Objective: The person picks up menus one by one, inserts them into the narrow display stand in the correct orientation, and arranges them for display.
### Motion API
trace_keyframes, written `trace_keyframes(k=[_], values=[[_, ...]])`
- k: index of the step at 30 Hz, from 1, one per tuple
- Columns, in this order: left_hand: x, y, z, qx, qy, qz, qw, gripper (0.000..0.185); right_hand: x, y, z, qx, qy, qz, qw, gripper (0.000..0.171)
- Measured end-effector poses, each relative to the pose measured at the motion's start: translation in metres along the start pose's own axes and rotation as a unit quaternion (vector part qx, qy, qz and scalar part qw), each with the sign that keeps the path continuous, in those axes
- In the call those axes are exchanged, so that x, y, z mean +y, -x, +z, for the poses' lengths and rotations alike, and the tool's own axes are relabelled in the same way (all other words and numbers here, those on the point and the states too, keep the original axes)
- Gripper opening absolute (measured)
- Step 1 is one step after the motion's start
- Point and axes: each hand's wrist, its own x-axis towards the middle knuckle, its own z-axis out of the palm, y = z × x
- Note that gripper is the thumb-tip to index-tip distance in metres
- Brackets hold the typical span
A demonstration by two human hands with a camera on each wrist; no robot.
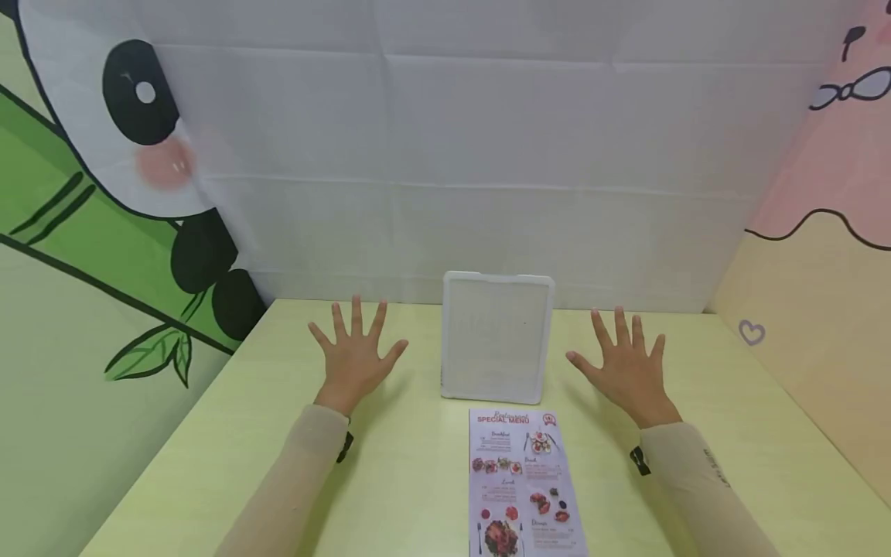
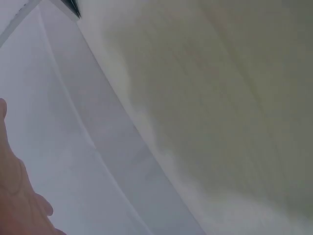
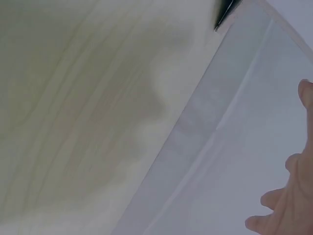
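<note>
We see a pale green table [image 1: 418,495], a white backdrop [image 1: 452,155] behind it, and a panda mural [image 1: 132,116] at left.

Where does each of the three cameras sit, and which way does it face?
Head: above, facing forward and down at the table, white frame and menu; both hands, left hand and right hand, and sleeves show.
Left wrist: on that wrist, facing table and white backdrop; palm edge shows.
Right wrist: likewise mirrored; fingers show.
Shared: wrist views both show the table meeting the backdrop.
</note>
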Motion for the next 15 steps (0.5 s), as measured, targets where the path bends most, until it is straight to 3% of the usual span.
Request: trace_keyframes(k=[9,15], values=[[-0.0021,0.0003,-0.0038,0.007,0.031,0.005,0.9995,0.08,-0.0032,0.0016,-0.0019,-0.013,-0.032,-0.009,0.999,0.09],[0.0,0.0019,-0.0082,-0.003,0.087,0.008,0.9961,0.077,-0.004,0.0063,-0.0067,-0.039,-0.069,-0.019,0.997,0.09]])
